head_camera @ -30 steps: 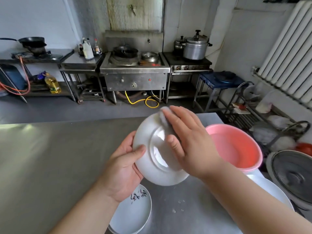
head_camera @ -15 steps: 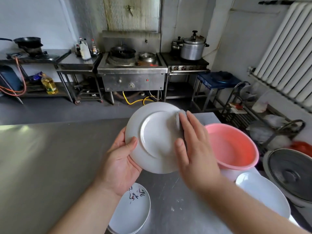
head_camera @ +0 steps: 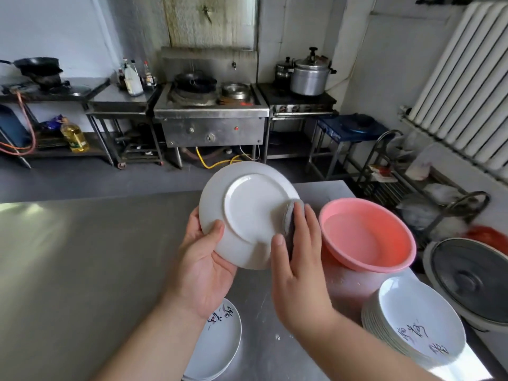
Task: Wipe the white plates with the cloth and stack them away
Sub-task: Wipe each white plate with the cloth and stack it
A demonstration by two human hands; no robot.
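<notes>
My left hand (head_camera: 202,266) grips a white plate (head_camera: 248,204) by its lower left rim, underside tilted toward me, above the steel table. My right hand (head_camera: 299,259) holds a grey cloth (head_camera: 291,218) against the plate's lower right edge, thumb on the near face and fingers behind the cloth. A tall stack of white plates (head_camera: 415,336) with black writing stands at the right front. A lower pile of plates (head_camera: 217,345) sits below my left wrist, partly hidden by my arm.
A pink basin (head_camera: 368,235) holding water sits just right of my hands on the steel table (head_camera: 82,270). A large pot with a grey lid (head_camera: 472,279) stands beyond the table's right edge. Stoves, a wire rack and a radiator line the far walls.
The plate has turned and lifted so more of its underside faces me. My right hand with the cloth slid from the plate's top down to its lower right edge.
</notes>
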